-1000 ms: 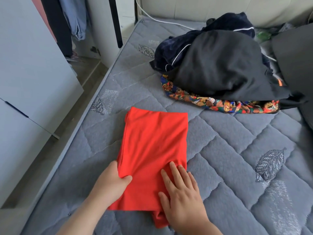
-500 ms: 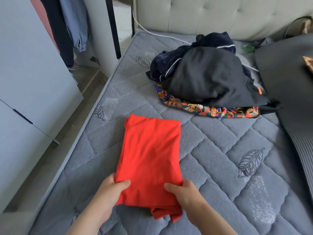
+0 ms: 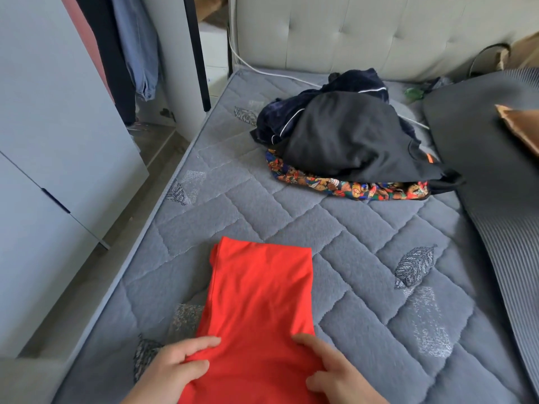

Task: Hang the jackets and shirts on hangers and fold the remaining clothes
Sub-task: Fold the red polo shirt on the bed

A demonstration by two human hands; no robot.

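Here, at far left, we see a grey wardrobe point(image 3: 58, 141), and just past it clothes hanging point(image 3: 137, 53) in an open gap. The grey quilted mattress point(image 3: 248, 205) fills most of the view.

At the bottom, our left hand point(image 3: 172, 371) grasps the near left edge of the red garment point(image 3: 259, 310), with two digits lying curled on top of the cloth. The garment lies folded into a long strip on the mattress, its far end flat and its near end held between both hands. Our right hand point(image 3: 341, 377) grasps the near right edge in the same way, one finger stretched along the cloth's side.

Farther back and to the right sits a pile well apart from the red one: a navy garment point(image 3: 353, 80) behind, a black garment point(image 3: 350, 138) on top, and a patterned garment point(image 3: 350, 189) underneath at the front. Behind the pile stands a padded headboard point(image 3: 350, 33). At far right a dark ribbed mat point(image 3: 495, 199) lies on the mattress, with a brown cushion point(image 3: 522, 123) on it.
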